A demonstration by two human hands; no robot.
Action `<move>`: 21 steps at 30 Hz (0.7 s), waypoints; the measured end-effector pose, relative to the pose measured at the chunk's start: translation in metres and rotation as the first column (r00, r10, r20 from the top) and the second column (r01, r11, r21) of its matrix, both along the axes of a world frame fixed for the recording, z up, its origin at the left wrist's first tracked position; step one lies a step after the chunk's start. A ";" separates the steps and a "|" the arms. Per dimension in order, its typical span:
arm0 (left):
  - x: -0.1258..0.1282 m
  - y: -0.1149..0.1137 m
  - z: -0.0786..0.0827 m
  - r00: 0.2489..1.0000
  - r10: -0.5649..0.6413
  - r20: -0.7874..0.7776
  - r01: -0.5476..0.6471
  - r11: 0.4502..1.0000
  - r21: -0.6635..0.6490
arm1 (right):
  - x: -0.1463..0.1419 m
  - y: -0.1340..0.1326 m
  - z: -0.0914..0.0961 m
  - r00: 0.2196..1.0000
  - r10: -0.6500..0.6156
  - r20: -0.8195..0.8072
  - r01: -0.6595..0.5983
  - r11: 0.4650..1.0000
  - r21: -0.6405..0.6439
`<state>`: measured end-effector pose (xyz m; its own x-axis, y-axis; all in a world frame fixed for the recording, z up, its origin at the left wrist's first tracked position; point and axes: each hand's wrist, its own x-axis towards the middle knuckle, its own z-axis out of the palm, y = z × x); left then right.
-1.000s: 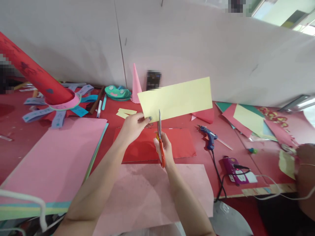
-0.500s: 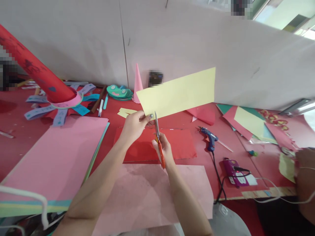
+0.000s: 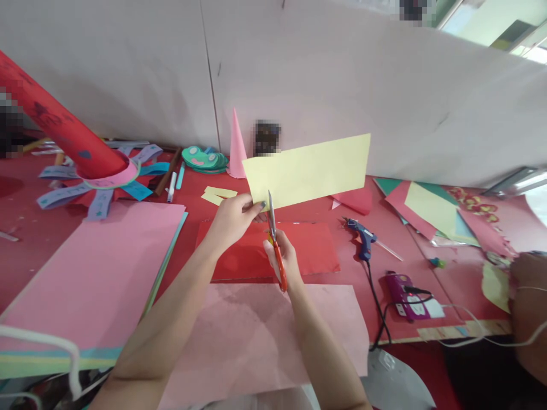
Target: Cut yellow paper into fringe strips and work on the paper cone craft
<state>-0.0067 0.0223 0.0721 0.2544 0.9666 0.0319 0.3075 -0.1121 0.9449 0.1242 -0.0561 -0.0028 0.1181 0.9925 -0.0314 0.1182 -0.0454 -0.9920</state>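
A long pale yellow sheet of paper [image 3: 316, 171] is held up above the table, its lower left corner pinched in my left hand [image 3: 235, 219]. My right hand [image 3: 284, 256] grips orange-handled scissors [image 3: 277, 256], blades pointing up. The blades lie at the sheet's lower edge, just right of my left thumb. Beneath my hands rests a flat red rectangular piece [image 3: 318, 247], and nearer me a large pale pink sheet [image 3: 256, 330]. Behind my left hand lie small yellow paper pieces [image 3: 217, 195].
To the right are a blue glue gun [image 3: 363, 236] with a cord and a purple power strip [image 3: 408, 296]. A stack of coloured sheets [image 3: 102, 256] lies left, below a red paper tube [image 3: 64, 125]. Another person's arm [image 3: 530, 307] is at the right edge.
The yellow sheet's right end has dipped slightly, and its left end has shifted a little right. Both hands keep their grips; the whole view has shifted slightly.
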 end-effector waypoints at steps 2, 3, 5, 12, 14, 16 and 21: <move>0.000 0.000 0.000 1.000 -0.001 0.007 0.001 1.000 -0.004 | 0.000 0.000 0.001 1.000 0.001 0.003 -0.001 1.000 -0.003; 0.000 0.000 0.000 1.000 -0.002 0.010 0.002 1.000 -0.008 | 0.000 0.000 0.001 1.000 0.002 0.003 -0.002 1.000 -0.004; 0.001 0.000 0.001 1.000 0.001 0.010 -0.001 1.000 -0.018 | 0.000 0.000 0.001 1.000 0.004 0.002 -0.004 1.000 -0.004; -0.001 0.001 0.001 1.000 -0.002 0.009 0.003 0.999 -0.047 | 0.000 0.000 -0.002 0.998 0.016 -0.057 -0.020 0.998 -0.058; -0.002 0.002 0.000 1.000 -0.011 0.019 0.012 0.998 -0.057 | 0.000 -0.001 -0.002 0.998 0.014 -0.066 -0.018 0.998 -0.061; -0.003 0.004 0.000 0.999 -0.018 0.030 0.020 0.998 -0.067 | -0.001 0.000 -0.002 0.998 0.002 -0.060 -0.005 0.999 -0.044; -0.006 0.007 -0.004 0.996 -0.054 0.069 0.060 0.995 -0.084 | -0.001 0.000 -0.003 1.000 -0.023 -0.009 0.023 1.000 -0.004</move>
<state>-0.0128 0.0288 0.0681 0.3094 0.9504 -0.0315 0.2390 -0.0457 0.9700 0.1228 -0.0557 -0.0056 0.1404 0.9894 -0.0362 0.1084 -0.0517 -0.9928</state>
